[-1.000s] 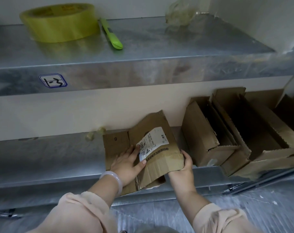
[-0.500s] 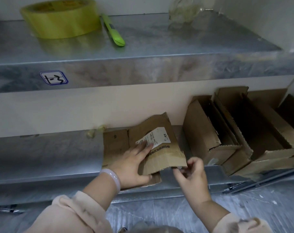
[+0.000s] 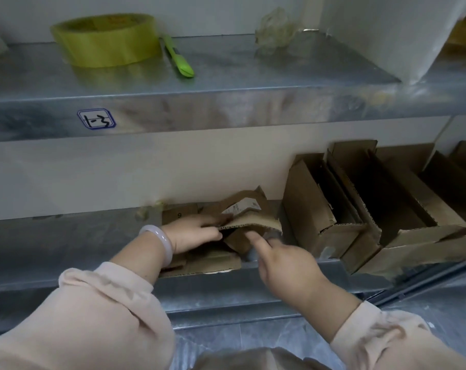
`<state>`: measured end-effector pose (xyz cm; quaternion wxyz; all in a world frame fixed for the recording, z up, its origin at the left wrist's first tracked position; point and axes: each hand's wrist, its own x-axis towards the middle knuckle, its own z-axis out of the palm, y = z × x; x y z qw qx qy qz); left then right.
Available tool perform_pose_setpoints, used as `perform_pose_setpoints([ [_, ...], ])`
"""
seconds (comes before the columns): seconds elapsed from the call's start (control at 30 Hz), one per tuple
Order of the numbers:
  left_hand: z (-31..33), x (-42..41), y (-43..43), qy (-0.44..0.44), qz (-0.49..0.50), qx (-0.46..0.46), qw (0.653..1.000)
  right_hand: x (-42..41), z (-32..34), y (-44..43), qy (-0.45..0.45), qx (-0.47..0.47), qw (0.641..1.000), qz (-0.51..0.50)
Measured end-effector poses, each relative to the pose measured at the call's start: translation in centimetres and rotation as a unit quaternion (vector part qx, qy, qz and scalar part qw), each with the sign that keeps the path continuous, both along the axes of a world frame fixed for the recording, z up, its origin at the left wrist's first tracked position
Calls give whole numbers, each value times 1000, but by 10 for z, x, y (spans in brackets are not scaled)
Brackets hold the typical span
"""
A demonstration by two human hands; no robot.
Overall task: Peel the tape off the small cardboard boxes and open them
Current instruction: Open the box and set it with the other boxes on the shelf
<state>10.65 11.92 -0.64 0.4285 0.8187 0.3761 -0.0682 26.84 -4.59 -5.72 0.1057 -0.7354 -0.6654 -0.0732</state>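
While left hand (image 3: 192, 233) pinches box flap (image 3: 250, 222), right hand (image 3: 285, 265) points beneath

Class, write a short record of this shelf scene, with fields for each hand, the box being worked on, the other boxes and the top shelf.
Left hand: holds the lifted flap of the box at its left end
Right hand: index finger stretched to the box under the flap; grip unclear
Box: on the lower shelf, flap raised, white label on top
Other boxes: to the right, open
Top shelf: yellow tape roll, green cutter
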Motion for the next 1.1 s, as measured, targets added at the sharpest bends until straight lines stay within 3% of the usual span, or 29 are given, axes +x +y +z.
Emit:
perform_pose_setpoints([
  [0.17,24,8,11,-18,72,11,997,2,28,26,-44,11,999,30],
  [0.33,42,13,19,-35,64,4,997,11,45,47,-82,-24,996,34],
  [0.5,39,18,28,-12,66,27,997,15,53,63,-27,-56,995,74],
  [0.7,28,22,23,-11,35,5,999,27,42,48,-64,30,990,119],
  [0.9,16,17,15,25,-48,38,998,39,16,5,67,87,985,136],
  [1.0,-6,17,0,57,-112,42,991,40,5,-16,107,60,987,108],
  [1.1,-41,15,-15,89,-136,75,984,43,4,-32,136,-48,989,44],
])
